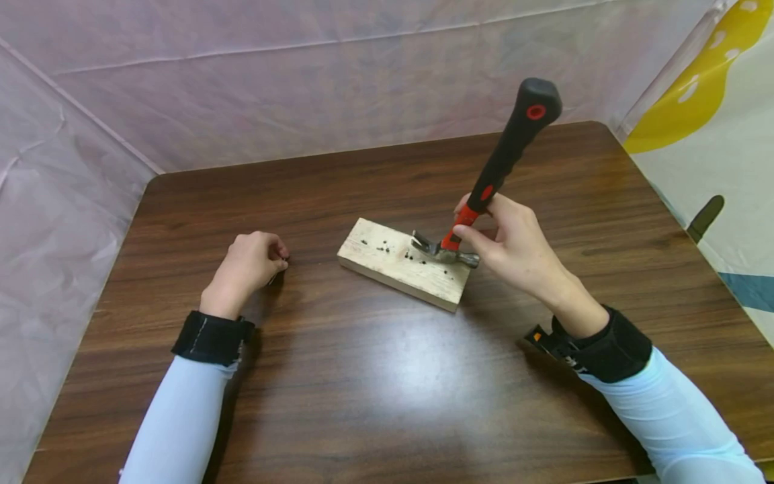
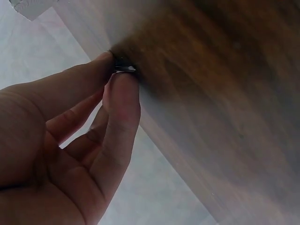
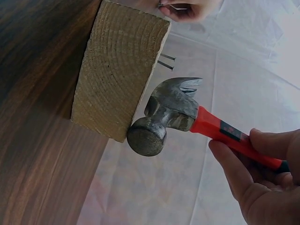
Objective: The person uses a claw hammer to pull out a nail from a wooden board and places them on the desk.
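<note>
My right hand (image 1: 523, 249) holds a claw hammer (image 1: 508, 148) by the red neck just above its head, with thumb and fingers. The black grip slants up and away, and the steel head (image 3: 171, 110) is at the top face of a wooden block (image 1: 393, 269). Two nails (image 3: 168, 61) stick out of that block in the right wrist view; several dark spots dot its top in the head view. Left of the block, my left hand (image 1: 244, 269) pinches a small dark, shiny metal piece (image 2: 125, 68) between thumb and fingertips, which mostly hide it.
The brown wooden table (image 1: 338, 376) has rounded far corners. A pale sheet (image 1: 302, 87) hangs behind it and at the left. At the right is a patterned cloth (image 1: 738, 181) with a yellow shape. Black straps (image 1: 211, 339) circle both wrists over light-blue sleeves.
</note>
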Action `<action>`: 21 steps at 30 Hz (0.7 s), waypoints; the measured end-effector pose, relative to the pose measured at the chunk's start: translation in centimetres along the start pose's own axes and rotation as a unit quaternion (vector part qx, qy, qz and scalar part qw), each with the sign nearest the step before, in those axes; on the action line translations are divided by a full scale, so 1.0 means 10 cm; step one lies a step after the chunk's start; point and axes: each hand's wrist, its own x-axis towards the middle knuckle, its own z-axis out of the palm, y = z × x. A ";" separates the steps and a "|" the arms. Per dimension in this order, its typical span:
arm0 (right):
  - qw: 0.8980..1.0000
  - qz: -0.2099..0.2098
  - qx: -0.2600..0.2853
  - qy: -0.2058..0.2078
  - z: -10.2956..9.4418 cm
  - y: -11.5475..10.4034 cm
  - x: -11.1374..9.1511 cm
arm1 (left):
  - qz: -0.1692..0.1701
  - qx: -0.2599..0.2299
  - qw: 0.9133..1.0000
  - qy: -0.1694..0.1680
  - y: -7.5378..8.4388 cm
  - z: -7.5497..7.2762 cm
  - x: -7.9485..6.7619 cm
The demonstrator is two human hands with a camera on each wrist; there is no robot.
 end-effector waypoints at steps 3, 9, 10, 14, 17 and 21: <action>1.000 0.001 0.004 -0.003 0.00 0.00 0.00 | -0.002 -0.001 1.000 -0.002 0.00 0.00 0.00; 1.000 0.002 0.009 -0.004 0.00 0.00 0.00 | -0.011 0.003 1.000 -0.009 0.01 -0.01 -0.02; 1.000 0.000 0.008 -0.004 0.00 0.01 0.00 | -0.014 0.004 1.000 -0.011 0.01 -0.02 -0.02; 1.000 -0.012 0.004 0.000 0.01 0.02 0.01 | -0.016 0.004 1.000 -0.015 0.01 -0.03 -0.02; 1.000 -0.020 0.000 0.000 0.01 0.02 0.01 | -0.011 0.001 1.000 -0.016 0.01 -0.03 -0.02; 1.000 -0.024 -0.001 -0.006 0.02 0.02 0.01 | -0.002 -0.001 1.000 -0.023 0.00 -0.04 -0.01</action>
